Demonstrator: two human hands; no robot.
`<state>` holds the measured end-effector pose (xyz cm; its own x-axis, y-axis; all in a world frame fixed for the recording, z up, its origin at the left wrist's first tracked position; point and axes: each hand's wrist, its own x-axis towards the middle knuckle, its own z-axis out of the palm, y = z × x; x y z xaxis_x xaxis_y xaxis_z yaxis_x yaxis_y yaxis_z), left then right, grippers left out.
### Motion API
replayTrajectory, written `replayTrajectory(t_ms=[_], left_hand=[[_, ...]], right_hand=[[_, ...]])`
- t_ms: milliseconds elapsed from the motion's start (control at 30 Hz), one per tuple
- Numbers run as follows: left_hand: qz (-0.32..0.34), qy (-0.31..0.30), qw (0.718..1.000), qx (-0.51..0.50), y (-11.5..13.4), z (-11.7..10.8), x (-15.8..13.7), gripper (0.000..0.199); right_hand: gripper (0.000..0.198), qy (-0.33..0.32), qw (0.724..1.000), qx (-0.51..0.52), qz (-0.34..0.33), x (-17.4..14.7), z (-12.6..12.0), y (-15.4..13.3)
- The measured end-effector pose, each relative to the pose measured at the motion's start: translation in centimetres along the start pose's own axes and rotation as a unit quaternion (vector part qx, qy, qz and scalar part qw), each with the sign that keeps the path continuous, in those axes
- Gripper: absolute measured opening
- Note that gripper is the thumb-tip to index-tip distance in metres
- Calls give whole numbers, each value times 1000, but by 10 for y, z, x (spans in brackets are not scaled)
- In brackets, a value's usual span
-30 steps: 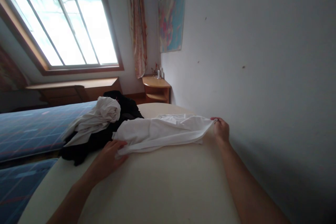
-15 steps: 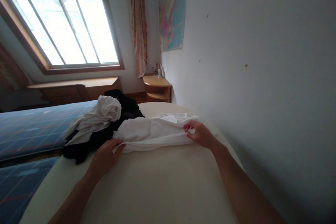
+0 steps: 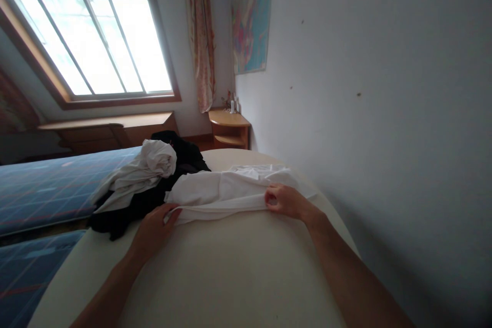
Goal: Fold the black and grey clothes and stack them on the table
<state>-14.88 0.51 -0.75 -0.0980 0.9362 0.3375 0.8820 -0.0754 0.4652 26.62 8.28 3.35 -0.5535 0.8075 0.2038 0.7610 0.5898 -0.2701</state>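
A white garment (image 3: pixel 219 189) lies spread lengthwise on a cream round-edged table (image 3: pixel 234 271), with a folded strip along its near edge. My left hand (image 3: pixel 159 223) pinches the garment's near left corner between thumb and fingers. At the right end, my right hand (image 3: pixel 284 201) has its thumb and fingertips closed on the near edge of the cloth. The garment's exact kind cannot be made out. Past my left hand sits a heap of black clothing (image 3: pixel 144 202), with a crumpled light-grey garment (image 3: pixel 156 161) on top of it.
Blue plaid mattresses (image 3: pixel 69 179) lie to the left, beside the table. A pale wall (image 3: pixel 384 138) runs close along the right side. Farther back stand a wooden desk (image 3: pixel 146 120) and a small corner shelf (image 3: pixel 229 119), with a window (image 3: pixel 100 36) above the desk.
My right hand has moved slightly down and left, from above the cloth to its near edge, and its fingers have closed there. My left hand stays at the left corner.
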Motion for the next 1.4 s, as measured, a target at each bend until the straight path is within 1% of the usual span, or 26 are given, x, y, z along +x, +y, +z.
replayTrajectory(t_ms=[133,233,300,500,667,733,833,900,967,1067,1200,1400], left_hand=[[-7,3,1000,-6,-1,1,-1,45],[-7,1,1000,-6,-2,2,-1,45],[-9,-3,1000,-5,-1,2,-1,44],[-15,-1,1000,-1,5,-2,-1,43],[-17,-2,1000,-4,8,-3,-2,43],[-16,-4,1000,-4,6,-2,-2,44],[-13,-1,1000,1,4,-1,-2,43],[-11,4,1000,3,3,0,-2,42],[-12,6,1000,3,3,0,-2,42],[-16,3,1000,-1,4,0,-2,43],[-20,5,1000,-8,4,1,-2,45],[-23,-8,1000,-7,4,0,-2,43]], right_hand=[[2,22,1000,-8,-9,0,-2,-1],[13,19,999,-19,-23,0,-3,-5],[16,8,999,-30,-33,1,-2,-8],[6,17,999,-33,-38,4,5,-6],[8,36,998,-3,-43,0,-1,-7],[9,19,999,9,-41,-1,-4,-10],[8,-37,999,21,-32,-1,-4,-13],[7,-62,998,19,-26,0,-1,-13],[6,-64,998,18,-22,1,2,-12],[10,-55,998,27,-17,1,5,-10],[13,-50,999,16,6,1,4,-11],[14,-74,997,-3,17,2,0,-16]])
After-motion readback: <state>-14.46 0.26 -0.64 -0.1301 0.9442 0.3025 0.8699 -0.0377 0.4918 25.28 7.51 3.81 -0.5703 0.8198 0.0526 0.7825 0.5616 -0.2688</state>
